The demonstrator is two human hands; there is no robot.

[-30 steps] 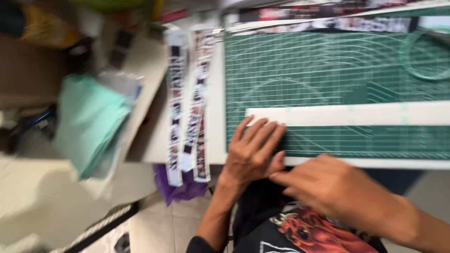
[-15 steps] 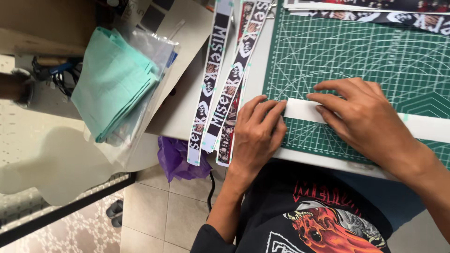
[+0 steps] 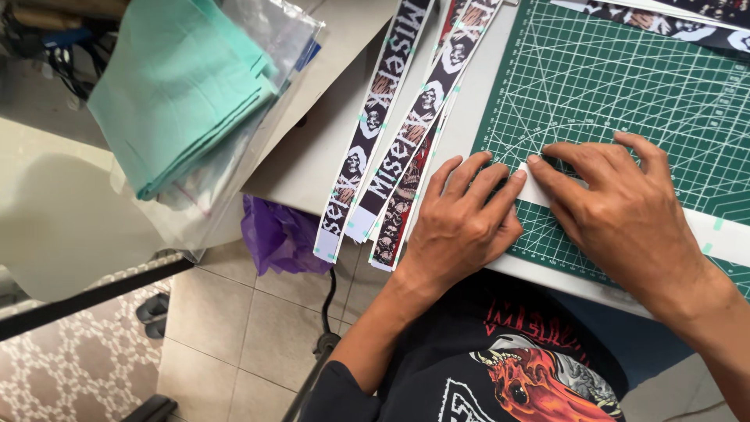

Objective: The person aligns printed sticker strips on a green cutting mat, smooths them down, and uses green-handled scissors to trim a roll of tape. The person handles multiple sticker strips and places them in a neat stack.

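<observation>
Long white paper strip (image 3: 723, 234) lay flat on green gridded cutting mat (image 3: 625, 86), running from mat's near-left corner toward 3 o'clock and out of view. Left end of strip sat just under fingertips of both hands.

Right hand (image 3: 625, 215) pressed palm-down on strip, fingers spread and flat, pinning rather than clamped on anything. Left hand (image 3: 461, 223) lay at 9 o'clock of right hand, fingers together and extended, tips touching strip's end at mat edge; nothing enclosed in it either.

Compared with half a second earlier: both hands had stayed on same end of strip, right-hand fingers shifted closer to strip's tip, so that the two sets of fingertips now met. Read as smoothing or aligning of strip end against mat grid, judged only.

At 10 to 11 o'clock of left hand: several long printed skull-pattern strips (image 3: 391, 125), black, white and red, hung over edge of white tabletop (image 3: 328, 148). Farther at 10 o'clock: stack of mint-green folded sheets (image 3: 172, 86) in clear plastic bag (image 3: 273, 31). At 8 o'clock, below table: crumpled purple plastic (image 3: 281, 234) above tiled floor (image 3: 234, 328).
</observation>
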